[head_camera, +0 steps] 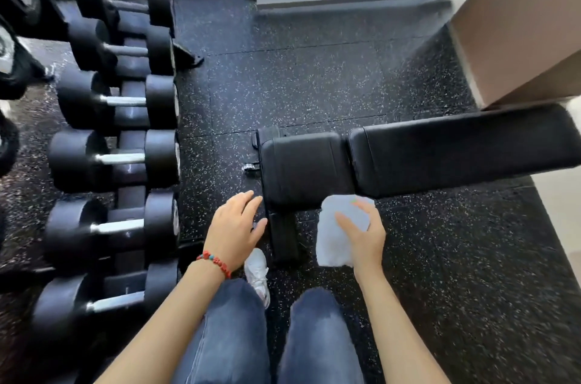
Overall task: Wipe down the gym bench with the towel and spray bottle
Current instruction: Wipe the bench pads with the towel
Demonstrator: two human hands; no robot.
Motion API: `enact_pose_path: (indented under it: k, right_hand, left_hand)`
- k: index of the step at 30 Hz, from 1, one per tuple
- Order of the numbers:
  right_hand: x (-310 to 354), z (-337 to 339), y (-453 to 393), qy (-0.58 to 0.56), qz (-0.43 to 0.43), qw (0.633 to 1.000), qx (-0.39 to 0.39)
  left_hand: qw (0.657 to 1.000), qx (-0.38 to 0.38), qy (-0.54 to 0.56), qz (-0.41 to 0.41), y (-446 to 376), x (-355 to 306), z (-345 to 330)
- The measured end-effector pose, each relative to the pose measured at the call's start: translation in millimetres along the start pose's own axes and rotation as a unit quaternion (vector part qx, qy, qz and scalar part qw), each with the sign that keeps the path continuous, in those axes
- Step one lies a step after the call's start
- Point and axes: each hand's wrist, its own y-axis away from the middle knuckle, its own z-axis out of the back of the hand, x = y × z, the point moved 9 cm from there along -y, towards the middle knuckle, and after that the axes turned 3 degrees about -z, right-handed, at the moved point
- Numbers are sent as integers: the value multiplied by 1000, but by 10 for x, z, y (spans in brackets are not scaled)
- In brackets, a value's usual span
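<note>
Right hand (364, 236) clutches a soft, crumpled white towel (338, 232), slightly blurred, near the smooth black padded bench (408, 157); left hand (234, 226) hovers empty, fingers spread, over speckled rubber floor (314, 75).

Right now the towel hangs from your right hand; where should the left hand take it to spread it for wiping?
Take the towel by its lower hanging edge, coming in from the left hand side. The right hand grips its upper part beside the bench, so the bottom droops free and unobstructed, and the left hand is open and empty nearby.
</note>
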Motion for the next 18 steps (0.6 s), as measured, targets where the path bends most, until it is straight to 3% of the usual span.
enact_pose_path:
  k: [10, 18]
  right_hand:
    - [-579, -554, -1094, 68, 4, 997, -36]
    - [-1350, -968, -1957, 77, 54, 995, 29]
  left_hand:
    - [999, 20, 6, -32, -906, 374, -978]
    - [1000, -25, -4, -1, -1336, 718, -2047]
